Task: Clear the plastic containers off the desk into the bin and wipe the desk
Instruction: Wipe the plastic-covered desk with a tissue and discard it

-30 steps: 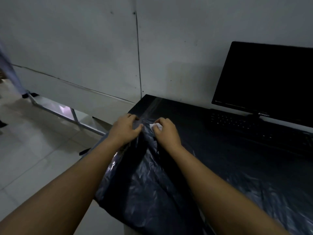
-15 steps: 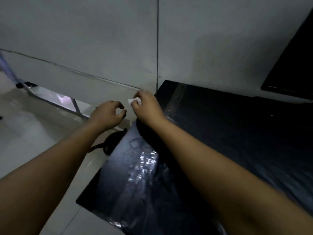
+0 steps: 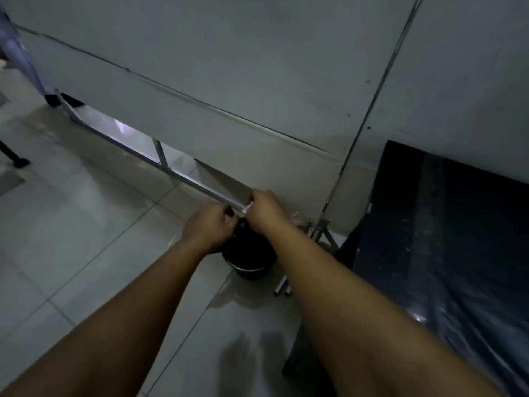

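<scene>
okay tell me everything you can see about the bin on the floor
The bin is a small round bucket, dark with a greenish lower wall, standing upright on the pale tiled floor near the wall, left of the black desk. A black bag seems to fill its mouth. Both hands are directly above it: the left hand curled, the right hand pinching a small white scrap. Its inside is too dark to read.

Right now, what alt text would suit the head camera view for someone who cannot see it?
Both hands meet above a dark bin on the tiled floor: the right hand pinches a small white scrap, the left hand curls beside it. A black desk covered in plastic sheeting stands to the right.
</scene>
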